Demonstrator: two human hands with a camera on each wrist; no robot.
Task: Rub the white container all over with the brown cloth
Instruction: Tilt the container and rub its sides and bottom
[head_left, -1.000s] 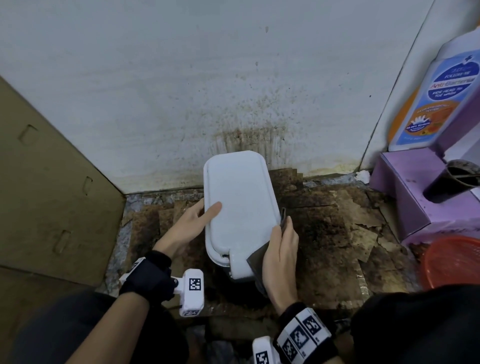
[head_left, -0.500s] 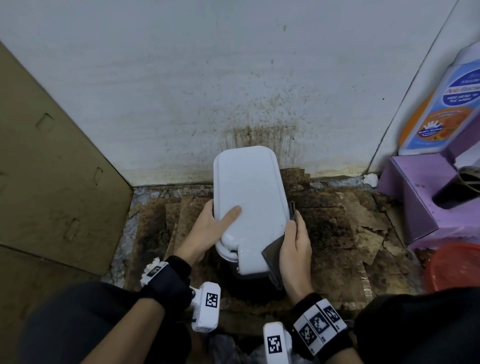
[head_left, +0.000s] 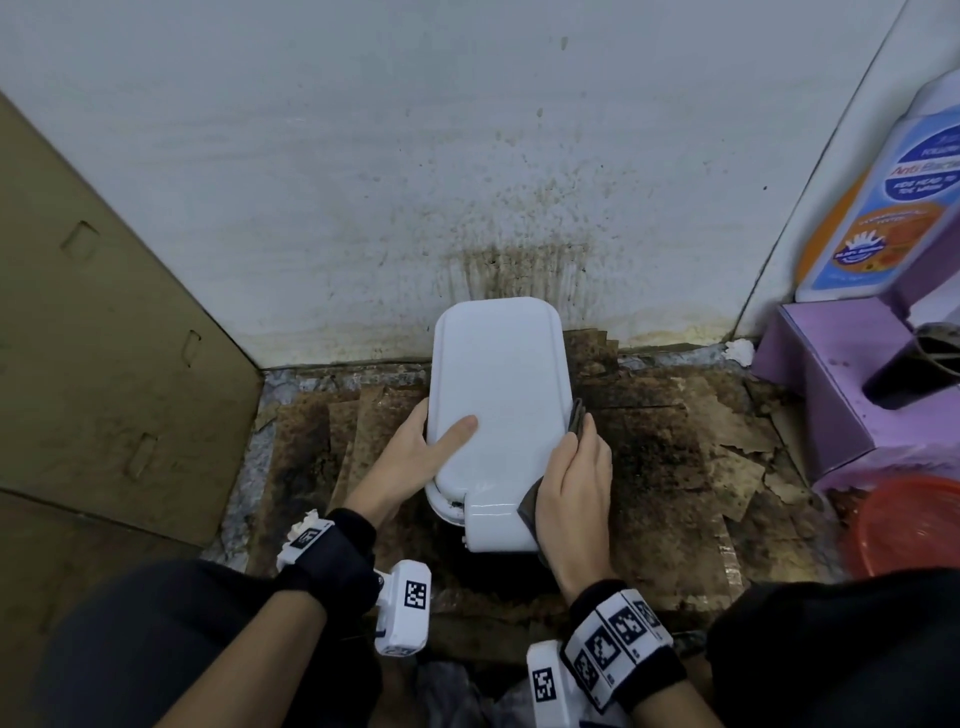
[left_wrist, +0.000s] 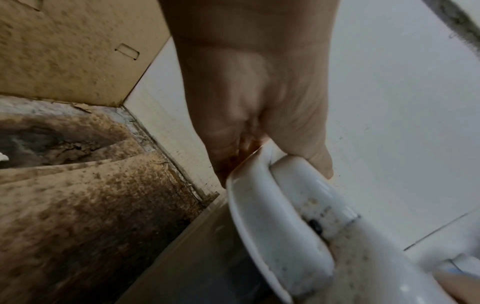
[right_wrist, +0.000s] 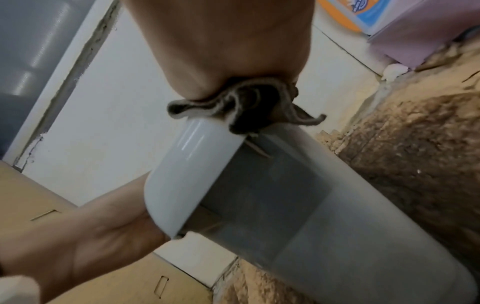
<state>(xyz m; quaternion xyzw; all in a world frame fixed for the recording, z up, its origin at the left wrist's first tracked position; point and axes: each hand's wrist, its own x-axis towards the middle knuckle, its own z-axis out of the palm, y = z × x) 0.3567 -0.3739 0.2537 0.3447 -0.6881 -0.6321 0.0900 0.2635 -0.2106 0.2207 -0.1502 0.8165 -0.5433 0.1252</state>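
The white container (head_left: 498, 395) stands on the stained floor close to the wall, its lid on. My left hand (head_left: 415, 462) grips its left side, thumb lying on the lid and fingers wrapped round the edge; the left wrist view shows that hand (left_wrist: 254, 102) on the container's rim (left_wrist: 272, 226). My right hand (head_left: 576, 478) presses the brown cloth (head_left: 574, 418) against the container's right side with straight fingers. Under my right palm (right_wrist: 221, 41) the cloth (right_wrist: 246, 107) is bunched against the container's upper edge (right_wrist: 259, 195).
A cardboard sheet (head_left: 104, 364) leans at the left. At the right stand a purple box (head_left: 841, 395), a large bottle (head_left: 909, 197) and a red bowl (head_left: 914, 525). The floor covering (head_left: 675, 467) is torn and dirty. The stained white wall (head_left: 467, 156) is just behind the container.
My right hand has slid the cloth a little along the container's right side towards the wall. The left hand keeps its hold.
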